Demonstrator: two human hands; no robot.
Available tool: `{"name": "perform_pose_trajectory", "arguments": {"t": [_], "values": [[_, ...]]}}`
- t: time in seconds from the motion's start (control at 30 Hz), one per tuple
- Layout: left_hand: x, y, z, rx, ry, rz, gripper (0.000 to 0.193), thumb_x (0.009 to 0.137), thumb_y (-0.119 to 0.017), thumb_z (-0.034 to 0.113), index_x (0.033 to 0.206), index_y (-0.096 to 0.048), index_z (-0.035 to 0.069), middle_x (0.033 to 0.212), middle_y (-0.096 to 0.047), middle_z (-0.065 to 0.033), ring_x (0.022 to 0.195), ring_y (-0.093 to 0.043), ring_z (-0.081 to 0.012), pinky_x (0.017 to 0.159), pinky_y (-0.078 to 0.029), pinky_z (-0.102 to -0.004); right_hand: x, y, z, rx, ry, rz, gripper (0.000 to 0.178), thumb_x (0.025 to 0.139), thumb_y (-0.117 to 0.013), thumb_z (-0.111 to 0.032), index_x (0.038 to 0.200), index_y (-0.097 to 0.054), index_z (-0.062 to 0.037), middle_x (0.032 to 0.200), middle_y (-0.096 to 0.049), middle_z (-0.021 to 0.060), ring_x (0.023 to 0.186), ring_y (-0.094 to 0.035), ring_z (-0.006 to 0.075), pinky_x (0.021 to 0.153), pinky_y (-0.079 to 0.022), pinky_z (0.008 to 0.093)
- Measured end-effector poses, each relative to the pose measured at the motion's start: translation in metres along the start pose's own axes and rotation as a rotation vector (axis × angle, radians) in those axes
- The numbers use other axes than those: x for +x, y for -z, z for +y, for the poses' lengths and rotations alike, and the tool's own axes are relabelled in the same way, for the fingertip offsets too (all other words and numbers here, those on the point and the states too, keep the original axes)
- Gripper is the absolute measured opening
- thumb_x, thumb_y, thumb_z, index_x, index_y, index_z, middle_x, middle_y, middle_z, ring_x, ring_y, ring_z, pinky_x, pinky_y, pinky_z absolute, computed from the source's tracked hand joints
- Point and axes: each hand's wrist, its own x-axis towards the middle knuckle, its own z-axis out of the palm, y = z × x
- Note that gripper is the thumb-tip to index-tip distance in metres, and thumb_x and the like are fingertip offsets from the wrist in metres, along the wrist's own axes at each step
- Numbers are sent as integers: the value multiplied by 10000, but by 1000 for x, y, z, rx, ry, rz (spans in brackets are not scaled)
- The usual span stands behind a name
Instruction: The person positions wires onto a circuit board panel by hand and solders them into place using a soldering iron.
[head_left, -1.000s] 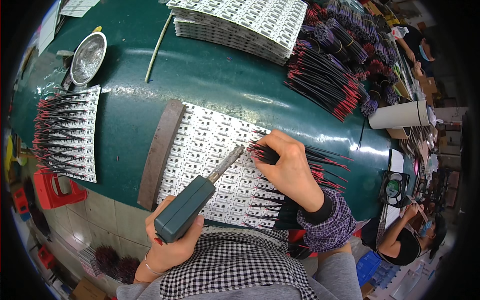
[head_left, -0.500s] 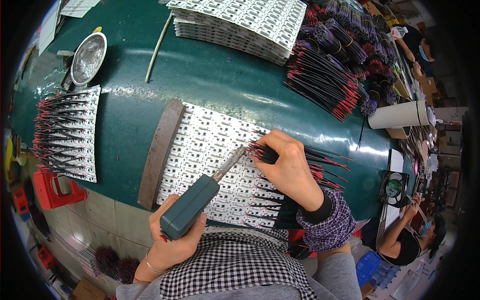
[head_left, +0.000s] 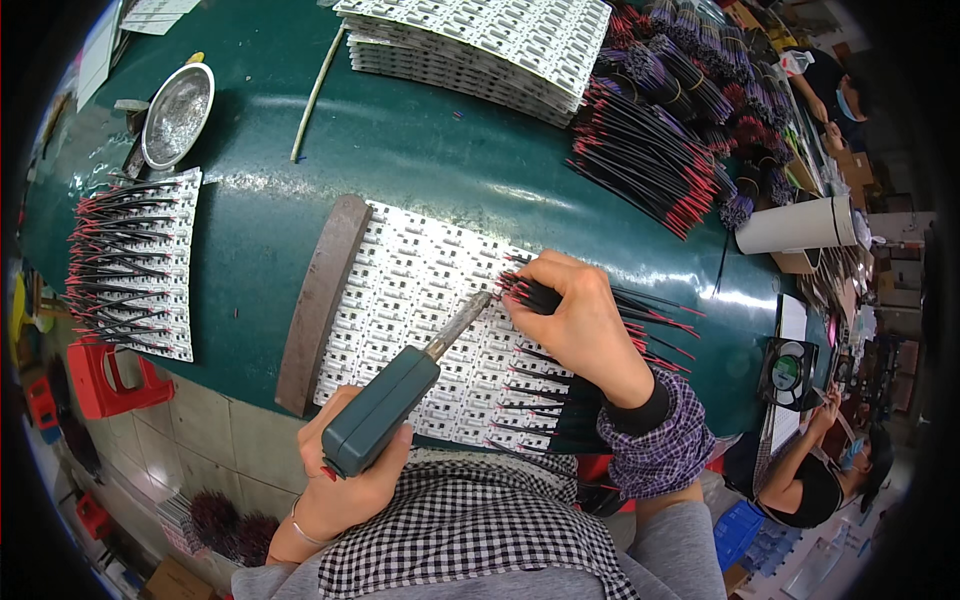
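My left hand [head_left: 355, 455] is closed round the dark green grip of a soldering iron [head_left: 382, 412]. The iron's metal tip meets the white circuit board sheet [head_left: 400, 290] close to my right fingertips. My right hand [head_left: 575, 315] pinches a bundle of black wires [head_left: 530, 292] with red ends, held over the right part of the sheet. Along the sheet's right edge, a row of black wires [head_left: 535, 400] is attached and sticks out to the right. A brown bar [head_left: 322, 310] lies along the sheet's left edge.
A wired board sheet [head_left: 180, 270] lies at the left, near a metal bowl [head_left: 178, 115]. Stacked white board sheets [head_left: 480, 40] stand at the back. Bundled wires [head_left: 645, 160], a white roll [head_left: 798, 228] and a small fan [head_left: 790, 375] are at the right. Another person [head_left: 820, 470] sits beyond.
My right hand has shifted slightly left with the wire bundle. The iron stays almost in place, its tip still by the wire ends.
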Motion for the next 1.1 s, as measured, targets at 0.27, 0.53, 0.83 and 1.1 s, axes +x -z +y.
{"name": "perform_pose_trajectory", "arguments": {"t": [0.27,0.53,0.83,1.1], "values": [[-2,4,2,78,15,-62,174,800,-761,-16,959,-700,-54,824,-645,-115,663,-613,-186,573,-472,-306,-2,-2,3,-21,21,23,227,783,-778,-59,951,-702,74,814,-636,165,720,-621,311,663,-477,383],[-20,3,-1,-87,97,128,211,816,-784,46,992,-717,-51,868,-702,-110,693,-656,-164,581,-515,-302,-6,4,2,-43,35,-30,267,751,-741,-10,990,-668,83,895,-607,184,844,-628,375,752,-495,429],[-28,2,-6,-110,75,232,198,825,-818,73,979,-746,-29,798,-733,-70,629,-657,-133,580,-517,-273,-33,11,-28,44,214,202,413,725,-608,185,1107,-644,33,968,-646,177,856,-663,357,761,-541,378],[-43,10,-14,-98,100,52,506,849,-773,-60,1327,-608,-27,1192,-705,-136,1088,-674,-192,955,-537,-323,-29,-11,-11,-55,72,40,345,709,-670,84,1046,-701,18,948,-697,192,869,-691,370,751,-543,415]]}}
